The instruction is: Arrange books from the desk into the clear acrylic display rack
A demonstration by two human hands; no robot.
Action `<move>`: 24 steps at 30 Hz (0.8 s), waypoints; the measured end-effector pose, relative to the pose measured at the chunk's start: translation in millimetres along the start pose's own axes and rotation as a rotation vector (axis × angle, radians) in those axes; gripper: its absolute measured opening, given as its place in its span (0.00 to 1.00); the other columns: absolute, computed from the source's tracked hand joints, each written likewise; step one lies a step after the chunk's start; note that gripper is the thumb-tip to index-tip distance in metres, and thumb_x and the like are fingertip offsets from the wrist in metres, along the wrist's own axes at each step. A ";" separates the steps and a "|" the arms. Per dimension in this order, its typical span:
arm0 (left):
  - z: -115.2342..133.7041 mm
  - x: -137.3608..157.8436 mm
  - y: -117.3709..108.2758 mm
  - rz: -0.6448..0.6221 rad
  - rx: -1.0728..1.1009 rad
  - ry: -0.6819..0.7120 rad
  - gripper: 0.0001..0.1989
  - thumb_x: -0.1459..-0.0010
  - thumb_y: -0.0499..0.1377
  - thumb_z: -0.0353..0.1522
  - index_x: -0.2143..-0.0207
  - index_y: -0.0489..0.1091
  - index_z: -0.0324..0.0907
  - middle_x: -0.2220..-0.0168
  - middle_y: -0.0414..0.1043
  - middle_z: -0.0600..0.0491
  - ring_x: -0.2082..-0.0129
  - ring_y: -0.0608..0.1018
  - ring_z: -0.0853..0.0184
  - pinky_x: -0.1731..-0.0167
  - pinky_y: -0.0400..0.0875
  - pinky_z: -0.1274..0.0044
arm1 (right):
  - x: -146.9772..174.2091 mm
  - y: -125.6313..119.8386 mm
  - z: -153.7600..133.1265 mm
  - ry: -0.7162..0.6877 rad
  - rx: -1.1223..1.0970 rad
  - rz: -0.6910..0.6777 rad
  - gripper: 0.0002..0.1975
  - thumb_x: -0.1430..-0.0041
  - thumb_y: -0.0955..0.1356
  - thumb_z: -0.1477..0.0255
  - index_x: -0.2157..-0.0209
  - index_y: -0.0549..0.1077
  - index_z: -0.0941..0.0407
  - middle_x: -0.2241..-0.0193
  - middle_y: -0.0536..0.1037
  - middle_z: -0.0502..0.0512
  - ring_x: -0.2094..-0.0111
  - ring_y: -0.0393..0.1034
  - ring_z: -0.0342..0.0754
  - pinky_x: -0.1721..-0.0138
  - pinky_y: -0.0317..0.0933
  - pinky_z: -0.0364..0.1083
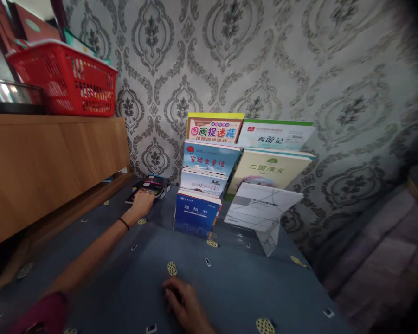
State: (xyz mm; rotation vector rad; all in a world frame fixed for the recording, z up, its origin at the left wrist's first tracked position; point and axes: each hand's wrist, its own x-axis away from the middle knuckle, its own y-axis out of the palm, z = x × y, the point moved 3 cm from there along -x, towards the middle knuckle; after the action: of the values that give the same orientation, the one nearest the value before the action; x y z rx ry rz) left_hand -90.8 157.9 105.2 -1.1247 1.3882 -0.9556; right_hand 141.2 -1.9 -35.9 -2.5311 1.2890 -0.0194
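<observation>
1. Left hand: arm stretched forward, fingers laid on a dark book lying flat on the blue cloth by the wall; whether it grips cannot be told.
2. Right hand: resting flat on the cloth, holding nothing.
3. Clear tiered stand: books upright, covers reading 画捉迷藏, 西游记, 安徒生童话, 三国演义, 通知书.
4. Red basket: on the wooden cabinet, left.
</observation>
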 end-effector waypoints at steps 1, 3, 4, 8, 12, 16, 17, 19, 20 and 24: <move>5.7 12.5 -2.5 -0.006 0.008 0.008 0.17 0.32 0.47 0.30 0.52 0.74 0.36 0.56 0.78 0.37 0.52 0.79 0.53 0.51 0.69 0.66 | -0.3 -0.3 -2.0 -0.001 -0.001 0.001 0.21 0.35 0.62 0.53 0.57 0.76 0.55 0.72 0.74 0.51 0.75 0.68 0.43 0.71 0.62 0.42; 16.6 34.4 -5.7 -0.031 0.059 0.042 0.20 0.29 0.45 0.38 0.56 0.75 0.41 0.60 0.80 0.43 0.56 0.81 0.56 0.56 0.71 0.69 | -0.8 -0.7 -6.0 -0.002 -0.002 -0.003 0.21 0.35 0.62 0.54 0.58 0.75 0.55 0.72 0.74 0.51 0.76 0.67 0.43 0.71 0.61 0.42; 20.5 42.4 -6.2 -0.045 0.094 0.062 0.22 0.29 0.44 0.41 0.58 0.75 0.43 0.61 0.80 0.45 0.57 0.81 0.58 0.57 0.71 0.71 | -1.0 -0.8 -8.1 -0.001 -0.005 -0.007 0.21 0.35 0.62 0.54 0.59 0.75 0.55 0.72 0.74 0.51 0.76 0.67 0.43 0.71 0.61 0.42; 14.3 47.7 2.0 -0.118 0.129 0.023 0.20 0.28 0.43 0.42 0.53 0.72 0.43 0.55 0.79 0.44 0.53 0.80 0.57 0.56 0.71 0.70 | -1.3 -1.7 -16.0 0.004 -0.008 -0.009 0.18 0.36 0.63 0.56 0.60 0.75 0.55 0.75 0.73 0.49 0.76 0.67 0.43 0.72 0.61 0.42; -7.5 32.0 24.3 -0.176 0.102 -0.054 0.16 0.31 0.50 0.38 0.49 0.70 0.38 0.48 0.75 0.38 0.49 0.78 0.55 0.53 0.71 0.69 | -1.0 -2.1 -19.1 -0.001 0.003 0.002 0.17 0.36 0.62 0.59 0.61 0.75 0.56 0.77 0.71 0.49 0.77 0.67 0.44 0.72 0.60 0.42; -14.2 32.8 43.1 -0.190 0.108 -0.039 0.16 0.31 0.50 0.38 0.48 0.70 0.40 0.47 0.75 0.41 0.47 0.77 0.56 0.51 0.70 0.68 | 0.4 -3.1 -21.0 -0.015 0.047 0.012 0.15 0.34 0.62 0.63 0.60 0.75 0.56 0.75 0.74 0.50 0.76 0.69 0.44 0.72 0.62 0.42; -13.5 37.0 45.0 -0.182 0.108 -0.029 0.16 0.30 0.50 0.38 0.47 0.69 0.41 0.46 0.74 0.41 0.46 0.76 0.55 0.51 0.70 0.68 | 1.0 -4.7 -22.6 -0.036 0.085 0.047 0.14 0.34 0.62 0.64 0.59 0.76 0.56 0.74 0.75 0.51 0.74 0.70 0.45 0.71 0.64 0.42; -10.9 49.8 45.2 -0.165 0.106 -0.006 0.17 0.30 0.50 0.39 0.47 0.69 0.42 0.46 0.73 0.42 0.45 0.74 0.55 0.50 0.69 0.68 | 2.7 -10.0 -28.4 -0.122 0.185 0.167 0.13 0.33 0.62 0.67 0.58 0.76 0.55 0.69 0.78 0.54 0.67 0.74 0.48 0.64 0.67 0.44; -8.8 58.2 43.5 -0.158 0.106 0.010 0.17 0.31 0.50 0.40 0.48 0.70 0.42 0.47 0.73 0.42 0.45 0.74 0.55 0.51 0.69 0.69 | 4.2 -12.9 -32.3 -0.184 0.238 0.234 0.13 0.33 0.61 0.70 0.57 0.76 0.55 0.65 0.79 0.56 0.63 0.75 0.49 0.60 0.68 0.46; 6.0 101.5 32.3 -0.255 0.198 0.118 0.17 0.31 0.51 0.43 0.59 0.75 0.42 0.60 0.78 0.46 0.58 0.79 0.59 0.61 0.69 0.74 | 13.8 -19.2 -49.2 -0.437 0.433 0.373 0.14 0.32 0.60 0.76 0.54 0.75 0.54 0.57 0.79 0.60 0.55 0.73 0.51 0.53 0.68 0.50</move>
State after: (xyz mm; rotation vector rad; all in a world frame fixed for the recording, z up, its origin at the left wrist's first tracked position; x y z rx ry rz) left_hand -88.5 67.1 49.1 -1.1262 1.2297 -1.3302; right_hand 157.4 -14.9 14.6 -1.7821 1.3683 0.2859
